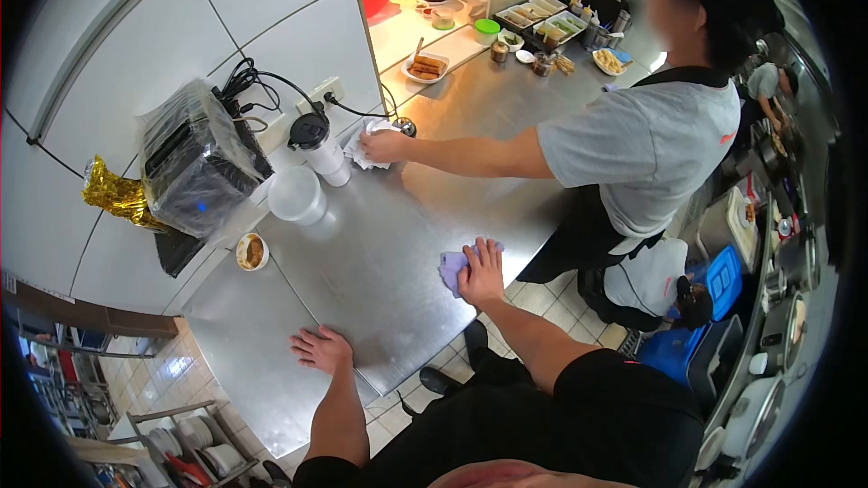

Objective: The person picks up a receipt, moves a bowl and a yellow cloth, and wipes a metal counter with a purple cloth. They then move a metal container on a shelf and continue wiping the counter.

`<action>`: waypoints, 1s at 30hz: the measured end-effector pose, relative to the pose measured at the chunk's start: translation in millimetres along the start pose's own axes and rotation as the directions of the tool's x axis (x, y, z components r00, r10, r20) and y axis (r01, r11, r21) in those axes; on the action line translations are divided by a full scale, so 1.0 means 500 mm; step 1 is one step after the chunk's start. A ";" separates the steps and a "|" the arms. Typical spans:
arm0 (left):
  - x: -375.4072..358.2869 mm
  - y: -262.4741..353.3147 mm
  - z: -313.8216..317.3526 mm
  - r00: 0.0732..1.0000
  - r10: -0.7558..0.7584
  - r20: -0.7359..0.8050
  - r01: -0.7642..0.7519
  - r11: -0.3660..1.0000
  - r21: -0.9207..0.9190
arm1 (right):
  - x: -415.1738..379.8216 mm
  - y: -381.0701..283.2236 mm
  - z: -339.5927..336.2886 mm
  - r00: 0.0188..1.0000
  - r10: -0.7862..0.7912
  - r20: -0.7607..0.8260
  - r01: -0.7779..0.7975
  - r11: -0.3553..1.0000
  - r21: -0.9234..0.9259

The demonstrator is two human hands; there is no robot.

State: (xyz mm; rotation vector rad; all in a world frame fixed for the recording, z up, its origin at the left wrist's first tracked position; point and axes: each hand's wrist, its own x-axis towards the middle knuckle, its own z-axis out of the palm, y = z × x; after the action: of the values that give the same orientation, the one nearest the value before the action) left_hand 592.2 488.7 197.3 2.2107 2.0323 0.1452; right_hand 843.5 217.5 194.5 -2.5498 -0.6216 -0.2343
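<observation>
Under my right hand (482, 273) lies a purple cloth (451, 273), pressed to the steel table (362, 253) near its right edge. Fingers spread, my left hand (323, 349) rests flat on the bare metal at the near left and holds nothing. Farther along the table, a co-worker's hand (384, 145) grips a white crumpled cloth (358, 148) by the wall. A stack of clear round lids or tubs (297, 196) stands beyond my hands, beside a tall stack of white cups (327, 164) topped by a black lid. A small tub with brown food (252, 252) sits at the left edge.
A plastic-wrapped machine (201, 163) hangs by the wall with cables above. The co-worker (633, 136) stands at the right side of the table. Another person (642, 285) crouches near blue bins (674, 352). A plate of fried rolls (425, 67) is at the serving window.
</observation>
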 end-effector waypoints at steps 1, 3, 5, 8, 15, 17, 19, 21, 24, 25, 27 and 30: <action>0.000 0.000 0.002 1.000 0.000 -0.002 0.000 1.000 -0.002 | 0.000 0.000 0.000 1.000 0.001 0.002 -0.001 1.000 0.000; -0.002 -0.001 0.000 1.000 0.001 -0.003 -0.001 1.000 -0.004 | -0.001 0.000 0.000 1.000 0.006 0.004 -0.006 1.000 0.000; -0.001 0.000 -0.001 1.000 0.001 -0.001 -0.001 1.000 -0.009 | 0.000 -0.001 0.000 1.000 0.009 0.003 -0.009 1.000 -0.001; 0.001 -0.003 0.007 1.000 -0.001 -0.018 0.001 1.000 0.009 | 0.000 0.002 0.004 1.000 0.007 0.000 -0.007 1.000 -0.004; 0.004 -0.005 0.011 1.000 0.002 -0.019 -0.003 1.000 -0.003 | 0.003 0.003 0.004 1.000 0.002 0.007 -0.002 1.000 -0.018; 0.005 -0.004 0.013 1.000 0.007 -0.023 -0.007 1.000 0.007 | 0.004 0.002 0.004 1.000 0.000 0.010 0.000 1.000 -0.021; 0.003 -0.003 0.010 1.000 0.004 -0.018 -0.004 1.000 -0.013 | -0.001 0.003 0.006 0.999 0.020 0.043 -0.017 0.998 -0.068; 0.001 -0.003 0.009 1.000 0.006 -0.016 -0.006 1.000 -0.025 | 0.000 -0.004 -0.006 0.997 0.037 0.067 -0.033 0.998 -0.054; 0.002 -0.004 0.009 1.000 0.012 -0.025 -0.012 1.000 -0.025 | 0.002 -0.005 -0.006 0.996 0.042 0.081 -0.037 0.998 -0.059; 0.002 -0.004 0.010 0.999 0.014 -0.029 -0.015 1.000 -0.023 | 0.002 -0.003 -0.003 0.996 0.041 0.083 -0.036 0.997 -0.065; 0.000 -0.004 0.010 0.999 0.015 -0.028 -0.015 1.000 -0.021 | 0.001 -0.004 -0.002 0.997 0.037 0.066 -0.033 0.997 -0.065; 0.002 -0.002 0.011 1.000 0.007 -0.020 -0.007 1.000 -0.019 | 0.002 0.000 -0.002 0.998 0.038 0.057 -0.035 0.998 -0.057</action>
State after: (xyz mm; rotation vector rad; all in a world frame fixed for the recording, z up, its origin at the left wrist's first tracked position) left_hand 592.2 489.3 191.7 2.2137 2.0247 0.1870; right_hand 844.2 217.5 195.4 -2.6275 -0.5978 -0.1677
